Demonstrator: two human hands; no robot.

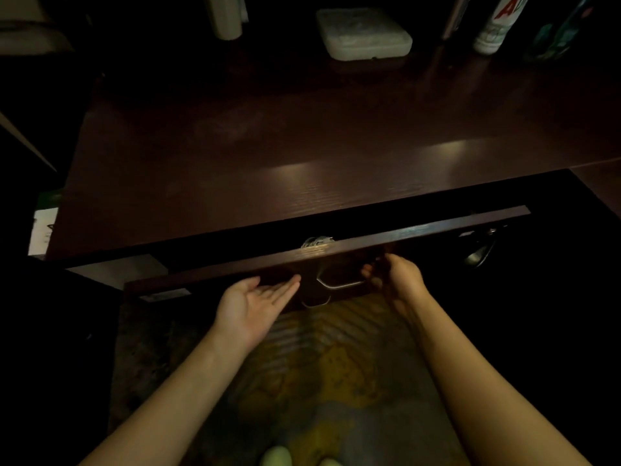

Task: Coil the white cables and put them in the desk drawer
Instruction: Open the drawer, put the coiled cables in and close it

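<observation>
drawer (235, 269) ajar — white cables (317, 243) peeked out | left hand (250, 304) straight-fingered, empty, against front | right hand (400, 275) by handle (339, 284) — grip unclear

Dim room, dark wooden desktop (302, 156) with two pale glints of light, patterned yellow-brown rug (319, 364) on the floor below, white box (364, 33) at the back

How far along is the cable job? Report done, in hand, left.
Done, apparently: a whitish bundle, probably coiled cable, shows inside the desk drawer. In hand: the left hand lies flat on the drawer front; the right hand is by the metal handle. Left: the drawer stands ajar, to be shut.
</observation>
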